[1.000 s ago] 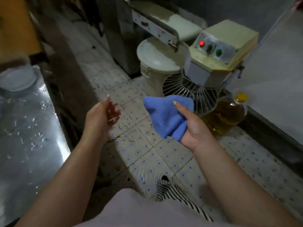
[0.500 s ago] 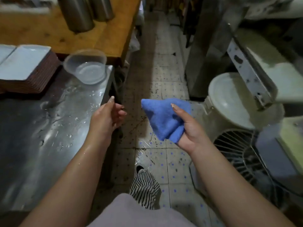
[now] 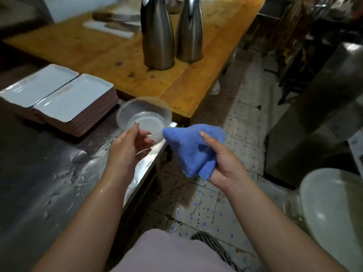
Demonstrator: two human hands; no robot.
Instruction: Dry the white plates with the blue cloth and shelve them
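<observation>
Beside the clear bowl (image 3: 144, 116), on the wet steel desk (image 3: 39, 183), two stacks of white plates (image 3: 76, 101) are seen, rectangular and touching each other, with none yet lifted. The cloth (image 3: 193, 148) is held bunched in the right hand (image 3: 225, 165), gripped between thumb and curled fingers, over the floor just off the desk's edge. The left hand (image 3: 127, 148) is raised empty in front of the bowl, its fingers loosely bent and nothing held.

Over the last second the view has been swung from a mixer and an oil bottle round to the desk, so that the plates have been brought into sight, while the hands have been kept in much the same pose. From this it is judged that the person has been turned toward the stacks and that a first plate is about to be taken; drying has not begun.

Behind the plates a wooden desk (image 3: 127, 48) is seen with two steel flasks (image 3: 159, 36) standing on it. A pale bin lid (image 3: 334, 209) lies well away from the plates. No brand, label or legible writing can be made out.
</observation>
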